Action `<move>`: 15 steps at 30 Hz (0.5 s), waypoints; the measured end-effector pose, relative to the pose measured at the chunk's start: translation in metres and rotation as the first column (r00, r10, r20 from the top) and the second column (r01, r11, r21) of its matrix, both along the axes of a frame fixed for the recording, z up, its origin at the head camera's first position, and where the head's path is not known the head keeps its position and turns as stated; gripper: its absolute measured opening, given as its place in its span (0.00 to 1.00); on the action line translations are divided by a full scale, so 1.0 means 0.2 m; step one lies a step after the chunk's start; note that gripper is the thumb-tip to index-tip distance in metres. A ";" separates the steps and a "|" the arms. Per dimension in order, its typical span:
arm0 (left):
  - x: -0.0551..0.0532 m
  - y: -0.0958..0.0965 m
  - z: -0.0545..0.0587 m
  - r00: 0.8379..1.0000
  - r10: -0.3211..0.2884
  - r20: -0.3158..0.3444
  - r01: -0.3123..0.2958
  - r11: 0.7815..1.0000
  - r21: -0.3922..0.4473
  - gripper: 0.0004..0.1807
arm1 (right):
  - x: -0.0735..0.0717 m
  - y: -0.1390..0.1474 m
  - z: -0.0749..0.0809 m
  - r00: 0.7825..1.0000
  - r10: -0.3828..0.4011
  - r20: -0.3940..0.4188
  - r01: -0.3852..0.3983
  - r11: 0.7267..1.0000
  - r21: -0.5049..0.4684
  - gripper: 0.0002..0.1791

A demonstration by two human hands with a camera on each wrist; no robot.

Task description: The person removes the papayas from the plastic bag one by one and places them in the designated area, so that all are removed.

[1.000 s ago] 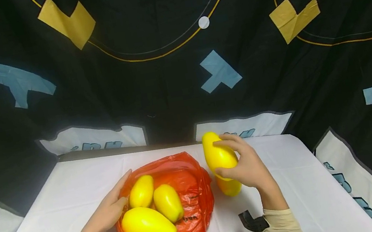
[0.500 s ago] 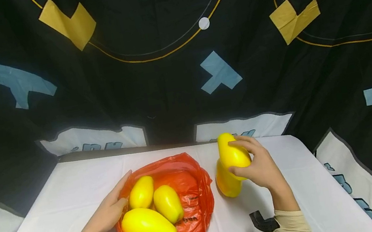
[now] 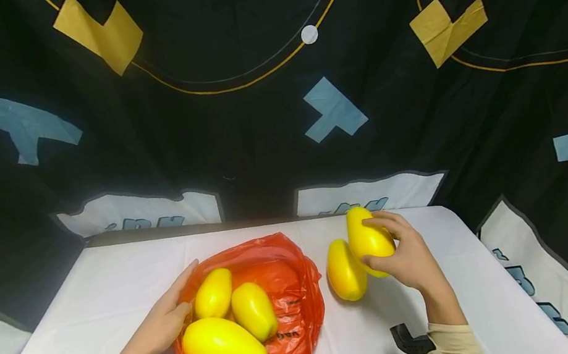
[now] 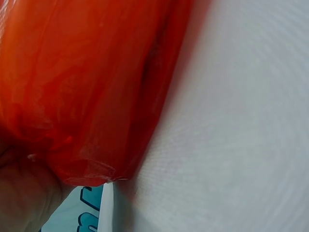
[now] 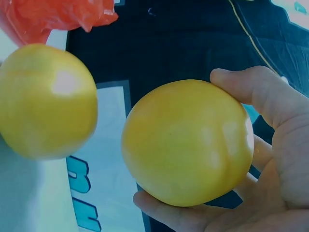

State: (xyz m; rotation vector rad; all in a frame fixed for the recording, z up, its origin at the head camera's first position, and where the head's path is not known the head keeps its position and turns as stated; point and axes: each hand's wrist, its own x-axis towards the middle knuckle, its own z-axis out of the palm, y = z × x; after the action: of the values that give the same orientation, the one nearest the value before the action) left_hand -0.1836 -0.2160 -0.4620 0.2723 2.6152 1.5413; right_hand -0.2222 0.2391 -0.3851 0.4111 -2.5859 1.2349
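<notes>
My right hand (image 3: 403, 248) grips a smooth yellow mango (image 3: 369, 241), thumb on one side and fingers on the other, above the right part of the table. Close to its left, a second yellow mango (image 3: 345, 271) stands on the cloth; both show in the right wrist view, the held mango (image 5: 188, 142) between thumb and fingers. At centre left is an open red plastic bag (image 3: 296, 300) with three yellow mangoes (image 3: 225, 348) in it. My left hand (image 3: 164, 322) holds the bag's left edge; in the left wrist view the red plastic (image 4: 91, 87) hides most of that hand.
The table has a white cloth (image 3: 125, 272) over it. A black curtain (image 3: 234, 148) with yellow and blue patches hangs behind and at the sides. A black wrist mount (image 3: 412, 342) sticks out from my right sleeve (image 3: 452, 349).
My right hand has moved right and slightly toward me with its mango. The mango on the table, earlier largely behind the held one, now shows beside it. My left hand stays at the bag.
</notes>
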 end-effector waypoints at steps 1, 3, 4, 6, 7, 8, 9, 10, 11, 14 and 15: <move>0.00 0.00 0.00 1.000 0.000 0.001 0.000 1.000 0.002 0.41 | 0.00 0.01 -0.01 1.000 -0.002 0.003 0.002 1.000 0.000 0.34; 0.00 0.00 0.01 1.000 0.000 0.004 0.000 1.000 0.005 0.41 | -0.01 0.02 -0.01 1.000 -0.008 0.008 0.008 1.000 -0.003 0.34; 0.00 0.00 0.01 1.000 0.001 0.006 -0.001 1.000 0.007 0.41 | -0.02 0.03 -0.02 1.000 -0.010 0.010 0.010 1.000 -0.003 0.35; 0.00 0.00 0.01 1.000 0.003 0.007 -0.004 1.000 0.005 0.41 | -0.02 0.04 -0.02 1.000 -0.011 0.017 0.011 1.000 -0.008 0.35; 0.00 0.00 0.01 1.000 0.005 0.007 -0.005 1.000 0.003 0.41 | -0.03 0.04 -0.03 1.000 -0.011 0.021 0.011 1.000 -0.012 0.35; 0.00 0.00 0.02 1.000 0.006 0.008 -0.006 1.000 0.002 0.41 | -0.03 0.04 -0.03 1.000 -0.011 0.026 0.012 1.000 -0.016 0.35; 0.00 0.00 0.02 1.000 0.007 0.008 -0.007 1.000 0.001 0.41 | -0.03 0.05 -0.03 0.999 -0.012 0.031 0.013 1.000 -0.020 0.35; 0.00 0.00 0.02 1.000 0.007 0.009 -0.007 1.000 0.000 0.41 | -0.03 0.05 -0.04 0.999 -0.015 0.039 0.016 1.000 -0.022 0.35; 0.00 0.00 0.02 1.000 0.007 0.010 -0.007 1.000 -0.001 0.41 | -0.04 0.06 -0.05 0.999 -0.017 0.047 0.018 0.999 -0.028 0.35; 0.00 0.00 0.01 1.000 0.006 0.013 -0.006 1.000 0.000 0.41 | -0.04 0.07 -0.07 0.997 -0.030 0.073 0.032 0.999 -0.033 0.35; 0.01 0.00 0.01 1.000 0.005 0.015 -0.005 1.000 0.000 0.41 | -0.05 0.08 -0.09 0.996 -0.036 0.083 0.039 0.999 -0.033 0.35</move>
State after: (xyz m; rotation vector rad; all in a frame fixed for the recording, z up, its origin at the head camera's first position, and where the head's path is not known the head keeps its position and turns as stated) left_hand -0.1826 -0.2152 -0.4593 0.2535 2.6065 1.5396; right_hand -0.2317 0.2548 -0.4022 0.3099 -2.6239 1.3080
